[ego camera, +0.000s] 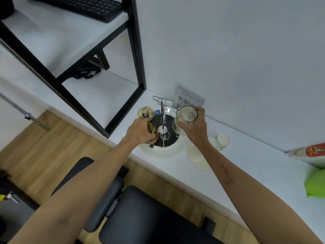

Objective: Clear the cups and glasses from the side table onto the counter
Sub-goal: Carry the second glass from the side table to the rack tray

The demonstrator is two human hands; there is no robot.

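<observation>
Black padded chair [151, 215] nearest the camera, on the near side of the white counter [228, 176]; wood floor beneath it. Both bare forearms reach over the chair toward the round white tray [161, 153] on the counter, taken as landmark.

Left hand [139, 130]: over the tray's left edge, fingers curled round an amber glass [152, 132]. Glass sits on the thumb side of the hand, projecting toward the tray centre, tilted. Whether its base touches the tray: cannot tell.

Right hand [195, 127]: over the tray's right edge, clasping a clear glass jar [184, 119]. Thumb lies across the near wall, fingers wrap the far side. Jar is tipped, mouth facing up and toward the camera, held clear above the tray.

Between the two hands, at tray centre: dark disc with an upright chrome faucet [163, 113].

Right of the tray: pale plates [197, 158] just beside it, paper cup [223, 139] beyond them. Farther right along the counter: printed bag [309, 154], green bag [316, 184].

Left of and behind the tray: round lidded container [145, 111]. Behind the tray, against the wall: QR-code card [188, 97]. Left of the tray: black-framed shelf [139, 67], keyboard [84, 6] on its upper level.
</observation>
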